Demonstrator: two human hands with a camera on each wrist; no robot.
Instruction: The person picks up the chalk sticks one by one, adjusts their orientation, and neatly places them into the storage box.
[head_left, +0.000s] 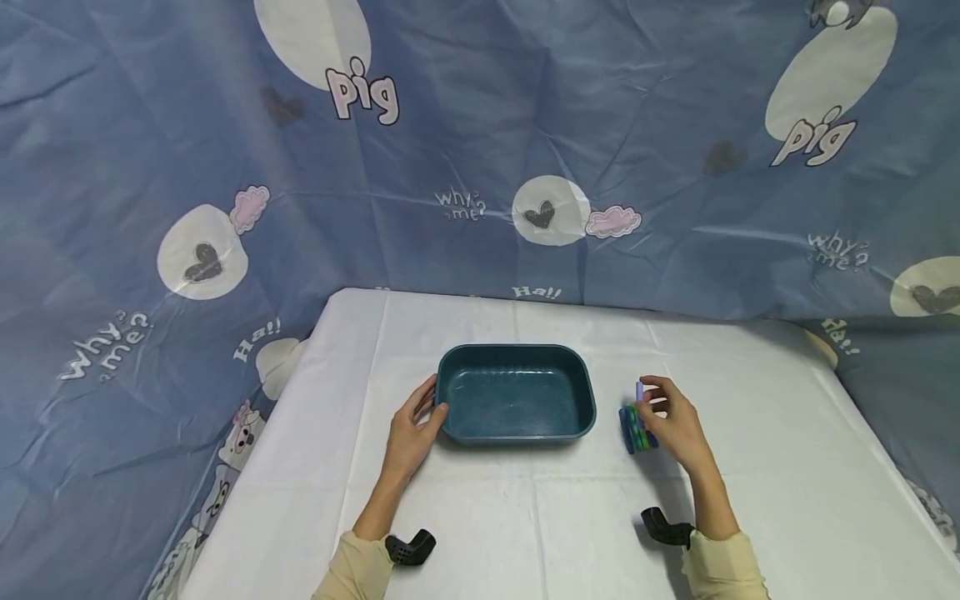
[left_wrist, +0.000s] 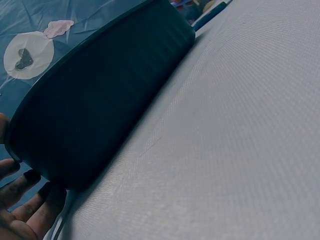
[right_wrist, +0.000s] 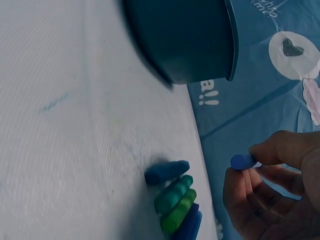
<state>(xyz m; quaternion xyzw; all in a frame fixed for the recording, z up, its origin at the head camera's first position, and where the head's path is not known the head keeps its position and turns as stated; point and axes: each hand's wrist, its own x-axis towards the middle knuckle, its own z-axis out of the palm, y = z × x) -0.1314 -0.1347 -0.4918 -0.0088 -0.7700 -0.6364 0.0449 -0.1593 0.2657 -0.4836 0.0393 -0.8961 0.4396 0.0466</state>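
A dark teal plastic basin (head_left: 517,392) with rounded corners stands on the white cloth. At its left side my left hand (head_left: 408,433) grips the rim, thumb over the edge and fingers against the outer wall, as the left wrist view also shows. To the right of the basin, my right hand (head_left: 678,425) pinches a light blue-violet crayon (right_wrist: 242,161) between thumb and fingers, raised above the cloth. Beneath it several crayons lie side by side, among them a dark blue crayon (right_wrist: 167,171), a teal crayon (right_wrist: 173,194) and a green crayon (right_wrist: 179,212).
White cloth (head_left: 480,517) covers the table, with a faint blue mark (right_wrist: 54,102) on it. A blue printed curtain (head_left: 450,142) hangs behind and along the sides. Black curved camera mounts (head_left: 411,548) project from both wrists.
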